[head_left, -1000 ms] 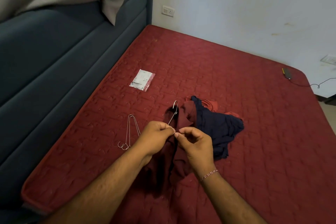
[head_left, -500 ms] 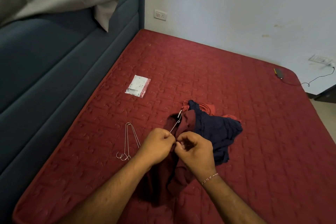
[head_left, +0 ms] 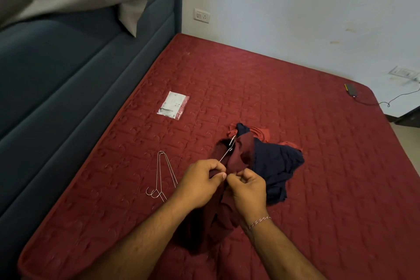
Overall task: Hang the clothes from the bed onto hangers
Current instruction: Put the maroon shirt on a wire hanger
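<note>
Hanger (head_left: 228, 149) tip now lower against maroon garment (head_left: 241, 154), both hands' (head_left: 201, 183) (head_left: 248, 188) grip still pinching its cloth.

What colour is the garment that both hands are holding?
Dark maroon garment, seen best in the head view.

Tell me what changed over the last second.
Little. Both hands, left and right, keep pinching the maroon garment at the wire hanger, now closer together. The spare hangers, navy garment and packet lie unmoved.
</note>
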